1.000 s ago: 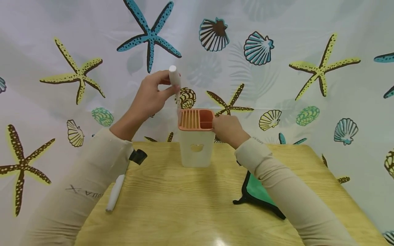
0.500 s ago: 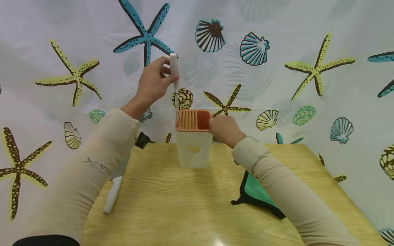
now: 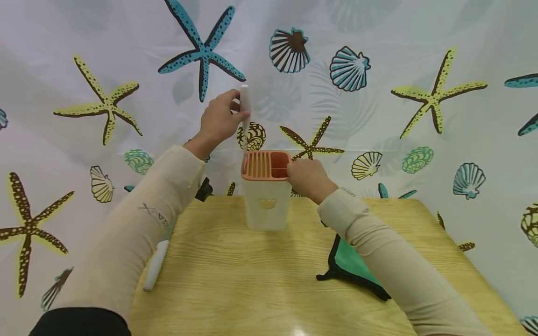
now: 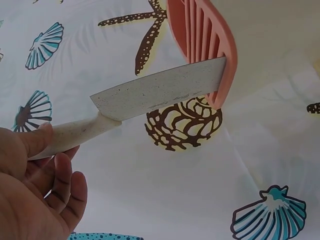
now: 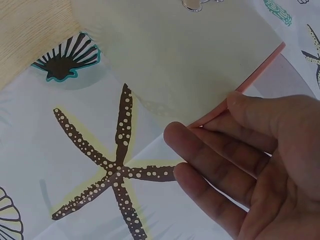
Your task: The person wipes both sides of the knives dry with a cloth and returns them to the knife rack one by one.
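My left hand (image 3: 218, 120) pinches the white handle of a broad-bladed kitchen knife (image 4: 160, 90) between thumb and fingers. The blade points down, handle uppermost, and its end is at the slotted part of a knife holder (image 3: 266, 207), on the left side. How deep the tip sits in the slot is hard to tell. The holder stands upright, with a pale body and an orange top of slots and open compartments. At its right rim, my right hand (image 3: 308, 177) grips the orange edge with thumb and fingers; the right wrist view shows the thumb at the rim (image 5: 260, 67).
A second white-handled knife (image 3: 156, 266) lies on the wooden table (image 3: 244, 275) at the left, its blade partly behind my left sleeve. To the right is a green piece with black edging (image 3: 355, 262), partly under my right forearm. A patterned curtain (image 3: 290, 98) hangs behind.
The knife, tilted a second ago, was raised and straightened by my left hand, then lowered slightly at the holder's slots. My right hand keeps its place on the rim.
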A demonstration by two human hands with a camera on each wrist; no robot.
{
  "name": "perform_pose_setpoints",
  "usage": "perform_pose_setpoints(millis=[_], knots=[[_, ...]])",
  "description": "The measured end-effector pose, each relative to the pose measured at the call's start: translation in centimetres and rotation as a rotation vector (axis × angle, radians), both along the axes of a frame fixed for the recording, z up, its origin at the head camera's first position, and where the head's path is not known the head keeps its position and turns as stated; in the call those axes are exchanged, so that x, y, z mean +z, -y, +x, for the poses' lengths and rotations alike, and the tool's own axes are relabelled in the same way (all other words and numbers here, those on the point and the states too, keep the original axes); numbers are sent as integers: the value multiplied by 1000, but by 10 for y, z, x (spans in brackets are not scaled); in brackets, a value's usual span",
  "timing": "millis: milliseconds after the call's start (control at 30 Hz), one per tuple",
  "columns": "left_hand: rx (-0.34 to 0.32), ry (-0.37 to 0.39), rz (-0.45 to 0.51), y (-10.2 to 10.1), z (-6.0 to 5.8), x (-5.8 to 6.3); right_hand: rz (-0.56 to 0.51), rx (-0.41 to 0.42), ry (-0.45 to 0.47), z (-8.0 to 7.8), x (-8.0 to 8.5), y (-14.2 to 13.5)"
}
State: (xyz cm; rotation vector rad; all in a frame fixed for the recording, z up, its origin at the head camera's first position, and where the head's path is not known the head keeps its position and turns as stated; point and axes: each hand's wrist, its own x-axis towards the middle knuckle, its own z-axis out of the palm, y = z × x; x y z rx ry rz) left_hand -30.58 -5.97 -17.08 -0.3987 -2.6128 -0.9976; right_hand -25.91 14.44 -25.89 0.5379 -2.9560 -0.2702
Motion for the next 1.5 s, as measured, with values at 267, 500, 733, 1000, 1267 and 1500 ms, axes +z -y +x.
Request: perform_pose_setpoints(millis=[267,500,733,1000,1267,1500], knots=[[15,8,-8,0,-2,-7,17,-6,7,1,2,4],[14,23,-15,1,-3,-14,9,-1,-7,2,1,2],[27,36,-14,4,-4,-22,2,-2,-3,2,1,4],[12,29,-63,4,-3,-32,3,-1,-8,2,1,4],[7,40,-85,5,-4,-40,20,1,-21,3,1,4],[6,63,-88,6,-5,-48,34,14,-42,5,1,4]])
